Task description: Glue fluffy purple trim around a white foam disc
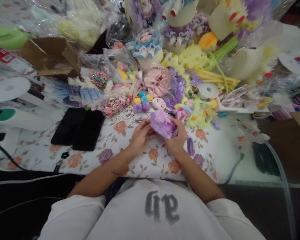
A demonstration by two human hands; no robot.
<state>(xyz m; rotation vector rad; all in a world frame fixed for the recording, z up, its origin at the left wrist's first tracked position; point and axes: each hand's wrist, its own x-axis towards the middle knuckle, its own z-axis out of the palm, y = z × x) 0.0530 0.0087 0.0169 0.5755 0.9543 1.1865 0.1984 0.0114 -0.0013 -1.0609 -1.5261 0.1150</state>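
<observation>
Both of my hands meet over a floral tablecloth [95,160] near the table's front edge. Between them is a fluffy purple fabric piece [162,124]. My left hand [140,135] pinches its left side with curled fingers. On its right side, my right hand [178,136] wraps round it from below. A small purple strip [190,146] lies on the cloth just right of my right hand. Just beyond my hands lie a small pink doll head [159,103], purple and blue pompoms [142,104] and a string of white beads [126,115].
Two black phones [78,128] lie to the left of my hands. A white glue gun [17,120] rests at far left. Bags of colourful craft supplies, frilly lace and doll parts [155,80] crowd the back. A white tape roll [208,90] sits right of centre, a brown box [293,146] at far right.
</observation>
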